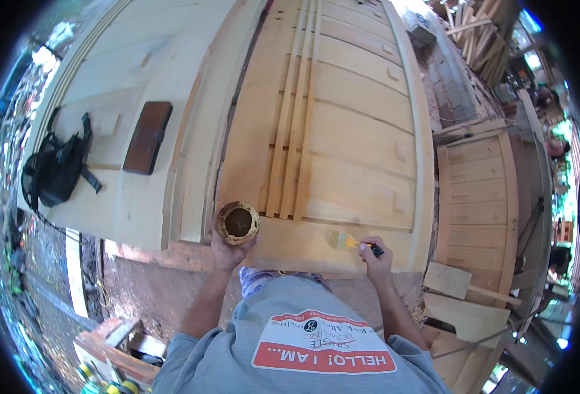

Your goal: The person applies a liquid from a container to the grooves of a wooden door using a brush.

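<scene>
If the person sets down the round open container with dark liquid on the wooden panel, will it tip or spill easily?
The round stain-smeared container, held in the left hand, looks wide and low, so it would probably stand steady. It has no lid and dark liquid inside, so a push could likely spill it. Its smeared outside may be slippery.

Single head view, fisheye, looking steeply down from above; wooden door panel [342, 125] fills frame centre, close; own torso at lower edge.
</scene>
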A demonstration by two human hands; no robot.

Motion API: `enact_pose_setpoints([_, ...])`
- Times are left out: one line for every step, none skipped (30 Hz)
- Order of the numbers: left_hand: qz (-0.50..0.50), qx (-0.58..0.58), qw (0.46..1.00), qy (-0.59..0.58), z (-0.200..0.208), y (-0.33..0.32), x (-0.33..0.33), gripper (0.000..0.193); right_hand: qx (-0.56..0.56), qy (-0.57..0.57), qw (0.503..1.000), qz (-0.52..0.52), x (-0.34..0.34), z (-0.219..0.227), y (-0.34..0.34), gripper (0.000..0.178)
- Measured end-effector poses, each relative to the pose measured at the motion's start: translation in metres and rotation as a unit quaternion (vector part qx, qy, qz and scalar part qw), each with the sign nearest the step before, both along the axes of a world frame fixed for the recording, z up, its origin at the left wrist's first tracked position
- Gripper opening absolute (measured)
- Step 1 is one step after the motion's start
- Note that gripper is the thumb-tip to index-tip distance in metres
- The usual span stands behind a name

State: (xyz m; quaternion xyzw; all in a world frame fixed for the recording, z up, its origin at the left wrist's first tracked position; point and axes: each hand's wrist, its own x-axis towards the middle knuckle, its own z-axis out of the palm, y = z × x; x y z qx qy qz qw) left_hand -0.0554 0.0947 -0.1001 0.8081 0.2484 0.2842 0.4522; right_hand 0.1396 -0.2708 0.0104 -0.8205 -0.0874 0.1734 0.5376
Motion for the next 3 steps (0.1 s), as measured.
enact_pose_setpoints([-0.006, -0.017, 0.999, -0.027, -0.004, 0.001, 0.002, 0.129, 0.002, 0.003, 1.0, -0.015, -0.005, 0.001, -0.004, 0.016])
enact_pose_setpoints([-0.016, -0.056, 0.998, -0.028, -0.008, 0.002, 0.002, 0.129, 0.004, 0.006, 1.0, -0.03, -0.009, 0.002, -0.007, 0.016])
enact_pose_setpoints([-0.027, -0.098, 0.994, -0.027, -0.007, 0.0, 0.004, 0.128, 0.006, 0.006, 0.999, -0.043, -0.014, 0.001, -0.014, 0.017])
